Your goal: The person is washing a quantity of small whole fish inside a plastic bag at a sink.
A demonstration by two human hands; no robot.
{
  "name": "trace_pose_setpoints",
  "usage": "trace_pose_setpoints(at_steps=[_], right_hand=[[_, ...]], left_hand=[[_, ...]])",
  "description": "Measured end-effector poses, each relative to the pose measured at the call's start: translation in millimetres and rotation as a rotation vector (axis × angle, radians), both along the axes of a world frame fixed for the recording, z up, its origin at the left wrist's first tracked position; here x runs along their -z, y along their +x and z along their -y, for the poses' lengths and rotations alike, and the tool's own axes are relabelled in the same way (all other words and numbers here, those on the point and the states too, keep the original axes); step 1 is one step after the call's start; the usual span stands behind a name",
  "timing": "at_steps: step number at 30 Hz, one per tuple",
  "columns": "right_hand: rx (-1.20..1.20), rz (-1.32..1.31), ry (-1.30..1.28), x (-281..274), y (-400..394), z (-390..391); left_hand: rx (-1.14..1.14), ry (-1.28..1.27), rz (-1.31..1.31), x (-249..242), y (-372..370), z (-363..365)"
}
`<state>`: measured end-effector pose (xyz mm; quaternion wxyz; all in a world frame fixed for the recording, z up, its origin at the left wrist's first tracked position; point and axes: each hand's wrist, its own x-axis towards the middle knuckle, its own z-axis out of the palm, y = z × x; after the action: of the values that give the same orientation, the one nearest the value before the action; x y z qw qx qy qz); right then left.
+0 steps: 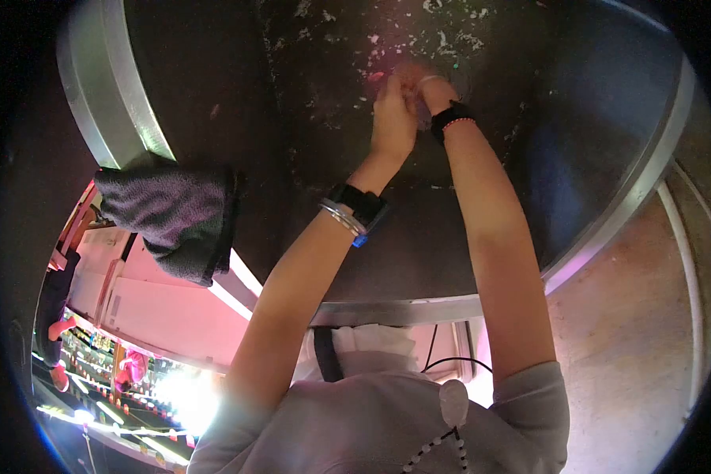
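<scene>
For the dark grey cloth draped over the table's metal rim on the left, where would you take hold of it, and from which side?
Grip the dark grey cloth at its bunched hanging part below the metal rim of the table, coming from outside the table edge. That fold hangs free and thick, so the fingers can probably close around it, whereas the part on the dark tabletop lies flat. Both hands are busy far across the table.

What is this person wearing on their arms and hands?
Both arms are bare below short pale sleeves. The left hand has a black watch at the wrist, with silver bangles beside it. The right hand has a black band at the wrist, with a thin pink beaded bracelet next to it. No gloves.
</scene>
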<state>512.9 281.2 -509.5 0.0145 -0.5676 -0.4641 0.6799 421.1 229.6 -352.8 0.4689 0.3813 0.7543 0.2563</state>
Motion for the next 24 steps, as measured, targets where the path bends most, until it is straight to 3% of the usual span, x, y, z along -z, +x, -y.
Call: trace_pose_setpoints(at_steps=[2,8,12,14,17,19,24], right_hand=[[-0.777,0.368,-0.079,5,-12,-24],[-0.659,0.404,0.089,22,-9,-12],[-0.733,0.422,0.102,24,0,-9],[-0.749,0.488,0.378,58,17,6],[-0.692,0.564,0.19,-59,-23,-16],[-0.695,0.575,0.136,-93,-28,-25],[-0.663,0.523,0.102,-83,-18,-18]], left_hand=[[-0.003,0.032,-0.002,7,1,2],[-0.053,0.076,0.046,9,2,5],[-0.037,0.053,-0.002,15,1,11],[-0.032,0.043,0.008,15,0,13],[-0.02,0.001,0.013,3,-1,13],[-0.023,-0.027,0.007,-4,1,13],[-0.045,0.021,0.011,-14,4,15]])
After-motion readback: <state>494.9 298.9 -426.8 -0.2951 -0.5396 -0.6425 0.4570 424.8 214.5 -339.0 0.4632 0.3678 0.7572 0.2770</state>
